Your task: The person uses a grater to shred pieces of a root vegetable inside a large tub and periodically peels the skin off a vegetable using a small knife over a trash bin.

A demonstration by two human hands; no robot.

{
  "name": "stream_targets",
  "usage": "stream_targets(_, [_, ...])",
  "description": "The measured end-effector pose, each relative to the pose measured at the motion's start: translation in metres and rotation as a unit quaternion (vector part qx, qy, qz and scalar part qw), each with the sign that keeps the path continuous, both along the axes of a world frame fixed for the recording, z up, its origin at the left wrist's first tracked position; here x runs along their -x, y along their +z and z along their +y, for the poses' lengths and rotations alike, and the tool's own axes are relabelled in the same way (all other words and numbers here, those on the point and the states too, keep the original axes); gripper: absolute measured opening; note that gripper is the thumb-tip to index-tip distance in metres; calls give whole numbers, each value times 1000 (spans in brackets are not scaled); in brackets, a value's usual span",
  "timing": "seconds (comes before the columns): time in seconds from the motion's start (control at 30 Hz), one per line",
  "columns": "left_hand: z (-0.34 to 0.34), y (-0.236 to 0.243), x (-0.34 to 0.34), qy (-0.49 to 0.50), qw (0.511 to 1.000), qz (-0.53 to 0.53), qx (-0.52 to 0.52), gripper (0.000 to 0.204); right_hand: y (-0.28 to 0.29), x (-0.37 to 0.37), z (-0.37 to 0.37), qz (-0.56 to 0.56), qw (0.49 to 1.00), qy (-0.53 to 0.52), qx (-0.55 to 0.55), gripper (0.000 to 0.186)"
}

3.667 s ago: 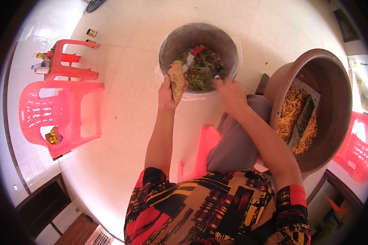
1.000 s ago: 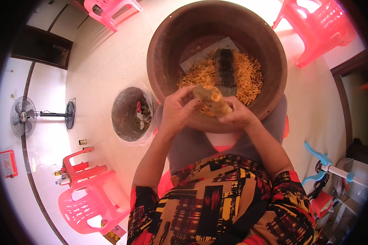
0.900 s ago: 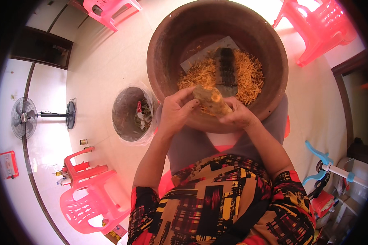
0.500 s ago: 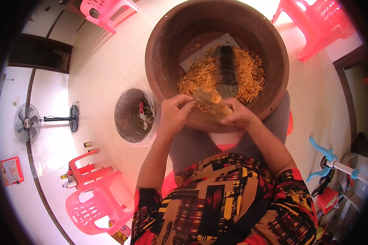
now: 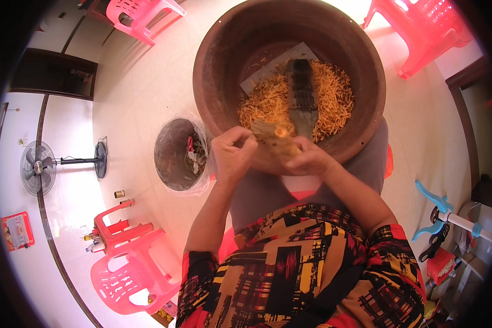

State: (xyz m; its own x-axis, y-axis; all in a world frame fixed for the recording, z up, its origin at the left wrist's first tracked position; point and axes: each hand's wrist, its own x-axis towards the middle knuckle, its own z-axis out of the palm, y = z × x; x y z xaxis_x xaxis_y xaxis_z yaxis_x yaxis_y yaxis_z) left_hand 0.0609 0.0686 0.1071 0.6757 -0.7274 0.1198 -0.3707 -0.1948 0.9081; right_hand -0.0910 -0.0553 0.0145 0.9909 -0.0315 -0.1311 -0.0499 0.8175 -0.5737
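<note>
Root (image 5: 272,139) held over the basin's (image 5: 209,104) near rim, one end clasped by right hand (image 5: 310,158), presumably so the other end is left exposed. Left hand (image 5: 232,157) curled beside it, fingertips drawn together; anything pinched can't be made out. Grater (image 5: 301,90) flanked by shreds (image 5: 333,98).

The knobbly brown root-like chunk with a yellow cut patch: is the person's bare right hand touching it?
Touching. The head view shows the right hand gripping the near end of the root-like chunk, no gap between them.
</note>
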Motion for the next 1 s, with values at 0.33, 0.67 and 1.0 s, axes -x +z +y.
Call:
stream_targets(0.33, [8,-26,-10,-61,862,485,133,8,15,-1,11,-51,998,18,-29,40])
stream_targets(0.67, [82,13,-109,42,913,352,203,11,23,3,6,-29,997,58,44,43])
stream_targets(1.0, [192,-80,-210,248,845,-276,-386,35,26,0,13,19,993,89,76,43])
